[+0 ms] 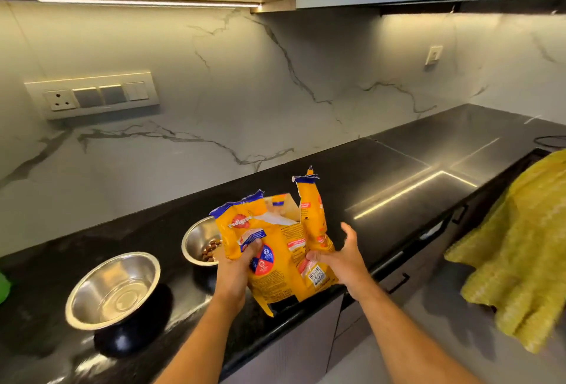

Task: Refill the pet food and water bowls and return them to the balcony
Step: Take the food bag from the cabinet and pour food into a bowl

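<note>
Hands first: your left hand (pixel 235 264) grips the torn yellow pet-food bag (pixel 277 248) at its front, while your right hand (pixel 340 256) pinches its side. Behind sit an empty steel bowl (pixel 113 290) and a kibble-holding steel bowl (pixel 200 242) on the black countertop (pixel 398 169).

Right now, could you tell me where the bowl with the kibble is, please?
In the head view, the kibble bowl sits on the black countertop, just left of and partly behind the yellow food bag, beyond the other steel bowl.
</note>
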